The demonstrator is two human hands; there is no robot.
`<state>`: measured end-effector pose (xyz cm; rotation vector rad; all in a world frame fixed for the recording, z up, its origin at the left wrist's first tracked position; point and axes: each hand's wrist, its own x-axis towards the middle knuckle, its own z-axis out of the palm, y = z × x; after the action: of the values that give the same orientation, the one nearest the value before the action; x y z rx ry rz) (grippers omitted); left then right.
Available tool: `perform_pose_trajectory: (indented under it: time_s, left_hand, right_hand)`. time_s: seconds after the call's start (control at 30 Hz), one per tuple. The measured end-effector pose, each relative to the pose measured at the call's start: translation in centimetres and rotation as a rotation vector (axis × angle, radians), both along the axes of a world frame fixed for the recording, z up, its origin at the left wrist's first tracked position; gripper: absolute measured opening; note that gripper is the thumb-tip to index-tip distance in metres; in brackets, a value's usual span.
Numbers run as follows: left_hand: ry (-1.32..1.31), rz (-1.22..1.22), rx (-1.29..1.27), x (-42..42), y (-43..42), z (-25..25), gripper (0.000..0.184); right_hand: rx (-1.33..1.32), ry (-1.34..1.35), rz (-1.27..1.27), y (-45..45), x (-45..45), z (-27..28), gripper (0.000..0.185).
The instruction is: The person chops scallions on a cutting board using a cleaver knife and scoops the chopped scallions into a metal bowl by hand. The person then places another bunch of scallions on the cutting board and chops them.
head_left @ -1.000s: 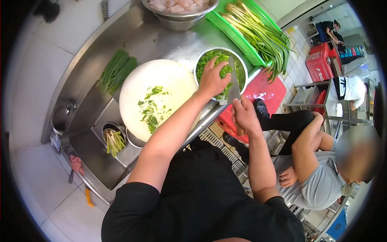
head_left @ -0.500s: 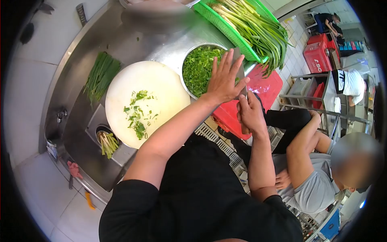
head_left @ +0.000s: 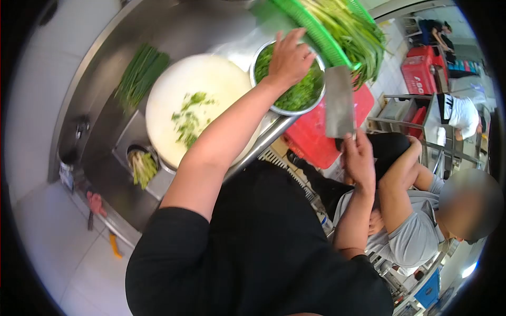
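Note:
Above a metal bowl (head_left: 320, 94) of chopped green onions (head_left: 301, 95) is my left hand (head_left: 289, 60), palm down, its fingers apart and a little bent. It appears to hold nothing; whether it touches the greens I cannot tell. My right hand (head_left: 359, 160) grips the handle of a cleaver (head_left: 340, 102), whose broad blade points up to the right of the bowl. On the left, a round white cutting board (head_left: 163, 113) bears scattered onion pieces (head_left: 188, 121). My left forearm crosses over part of the board.
A green basket (head_left: 321, 31) of whole green onions (head_left: 363, 50) stands beyond the bowl. Left of the board lie green onion leaves (head_left: 141, 76), with cut white ends (head_left: 141, 168) by the drain. A red lid or stool (head_left: 311, 137) and a seated person (head_left: 406, 221) are at right.
My right hand has drawn the cleaver right, away from my left hand and the bowl. The left hand has come off the blade, its fingers bending. The view has shifted slightly.

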<state>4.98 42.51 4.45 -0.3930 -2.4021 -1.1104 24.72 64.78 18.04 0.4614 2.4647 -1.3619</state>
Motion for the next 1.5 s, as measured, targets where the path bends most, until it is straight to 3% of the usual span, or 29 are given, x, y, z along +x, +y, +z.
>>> perform_pose_trajectory:
  time_s: [0.03, 0.1, 0.17, 0.23, 0.3, 0.37, 0.4, 0.47, 0.5, 0.57, 0.63, 0.73, 0.83, 0.9, 0.97, 1.03, 1.1, 1.17, 1.23, 1.27, 1.33, 1.37, 1.43, 1.47, 1.5]
  left_hand:
    - [-0.026, 0.015, -0.014, 1.2, -0.4, 0.2, 0.030]
    - [0.035, -0.206, 0.137, 2.7, -1.6, 1.0, 0.032]
    - [0.029, -0.221, 0.068, 6.2, -4.7, 2.4, 0.028]
    - [-0.260, -0.240, 0.256, 9.6, -9.7, 3.1, 0.026]
    - [-0.320, -0.123, 0.154, 10.9, -17.4, 0.0, 0.030]
    - [-0.469, -0.023, -0.148, 12.7, -23.8, -0.4, 0.044]
    - [-0.466, -0.023, -0.142, 14.3, -25.7, -1.8, 0.044]
    - [-0.283, -0.003, -0.680, 17.0, -27.8, -5.2, 0.061]
    - [-0.279, 0.002, -0.681, 18.2, -27.7, -4.6, 0.061]
    - [-0.485, -0.286, -0.529, 22.0, -26.8, -3.3, 0.069]
    - [-0.428, -0.338, -0.425, 23.9, -26.6, -3.0, 0.068]
    - [-0.246, -0.149, -0.114, 25.3, -27.5, -1.8, 0.062]
    - [-0.207, 0.065, -0.046, 24.6, -30.3, -2.8, 0.060]
    - [-0.196, 0.098, -0.139, 22.8, -32.1, -4.7, 0.061]
    - [-0.344, 0.219, -0.496, 21.4, -32.4, -4.8, 0.061]
    - [-0.454, 0.147, -0.517, 21.2, -30.9, -4.7, 0.063]
    - [-0.490, -0.040, -0.705, 22.6, -29.2, -4.5, 0.063]
    - [-0.517, -0.268, -0.487, 25.0, -28.3, -3.9, 0.062]
    - [-0.418, -0.341, -0.146, 26.7, -28.3, -4.2, 0.056]
    - [-0.419, -0.357, -0.159, 27.2, -28.7, -4.1, 0.056]
    - [-0.429, -0.166, 0.160, 27.5, -30.3, -3.9, 0.044]
    - [-0.421, -0.169, 0.160, 27.0, -31.2, -3.9, 0.044]
    - [-0.288, 0.139, 0.157, 26.2, -33.1, -4.7, 0.036]
    - [-0.273, 0.148, 0.161, 25.8, -34.0, -5.2, 0.036]
    - [-0.217, 0.175, -0.028, 25.7, -34.7, -6.0, 0.035]
  right_hand:
    - [-0.021, 0.021, -0.030, -0.7, 0.3, 0.6, 0.017]
    - [-0.081, 0.097, -0.030, -0.5, 0.9, 0.4, 0.018]
    - [-0.061, 0.136, 0.003, -1.6, 1.4, 1.2, 0.018]
    - [-0.080, 0.162, 0.045, -2.9, 2.2, 1.5, 0.017]
    - [-0.114, 0.143, 0.075, -4.8, 3.1, 0.3, 0.018]
    - [-0.070, 0.168, 0.213, -7.7, 3.5, -1.4, 0.020]
    - [-0.049, 0.273, 0.295, -9.3, 3.5, -3.5, 0.025]
    - [-0.080, 0.255, 0.356, -13.6, 3.5, -5.8, 0.033]
    - [0.063, 0.236, 0.417, -15.4, 3.1, -6.1, 0.036]
    - [0.342, 0.269, 0.523, -18.2, 2.7, -7.7, 0.042]
    - [0.525, 0.372, 0.607, -20.0, 3.0, -9.3, 0.046]
    - [0.562, 0.373, 0.680, -21.3, 5.7, -10.2, 0.046]
    - [0.605, 0.295, 0.848, -21.3, 9.7, -9.2, 0.045]
    - [0.592, 0.293, 0.891, -21.3, 11.8, -8.0, 0.043]
    - [0.469, 0.341, 0.856, -21.4, 12.6, -7.3, 0.043]
    - [0.470, 0.326, 0.823, -21.4, 12.6, -7.7, 0.044]
    - [0.507, 0.364, 0.678, -21.3, 11.0, -8.3, 0.046]
    - [0.536, 0.399, 0.625, -21.4, 8.7, -9.0, 0.045]
    - [0.566, 0.389, 0.692, -21.6, 6.4, -9.0, 0.042]
    - [0.560, 0.387, 0.672, -21.6, 6.5, -9.6, 0.042]
    - [0.595, 0.512, 0.752, -21.8, 6.5, -11.1, 0.040]
    - [0.614, 0.519, 0.787, -21.7, 7.5, -11.5, 0.041]
    - [0.673, 0.418, 0.888, -22.0, 10.1, -9.8, 0.040]
    - [0.639, 0.407, 0.920, -22.1, 11.2, -8.8, 0.040]
    - [0.604, 0.394, 0.950, -22.0, 12.3, -8.1, 0.041]
